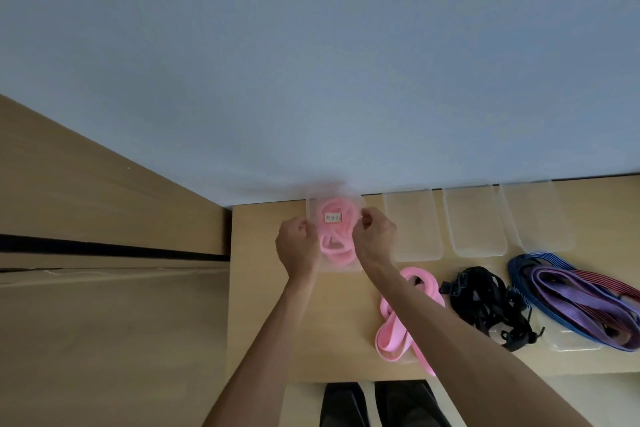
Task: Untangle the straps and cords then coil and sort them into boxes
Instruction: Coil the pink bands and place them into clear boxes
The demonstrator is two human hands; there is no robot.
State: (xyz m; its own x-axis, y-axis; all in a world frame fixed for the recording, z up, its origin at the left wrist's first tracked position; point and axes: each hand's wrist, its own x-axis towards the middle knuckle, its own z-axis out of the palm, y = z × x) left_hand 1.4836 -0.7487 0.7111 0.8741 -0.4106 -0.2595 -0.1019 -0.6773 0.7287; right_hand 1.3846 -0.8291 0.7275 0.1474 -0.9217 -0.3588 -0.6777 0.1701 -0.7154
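Right, both hands are on the clear box (334, 236) at the far left of the worktop (263, 305), its long axis running near to far. Left hand (298, 248) clamps its left edge, right hand (374, 236) pinches the right edge, fingers curled, arms stretched forward. Coiled pink cord (334, 236) sits inside, under a small label (332, 217). Motion blur hides the finer grip.

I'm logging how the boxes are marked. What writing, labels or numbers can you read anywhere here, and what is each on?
Small white label on the clear box holding the pink cord: dark characters, too blurred to read.
No other text shows on the empty clear boxes, the straps or the table.
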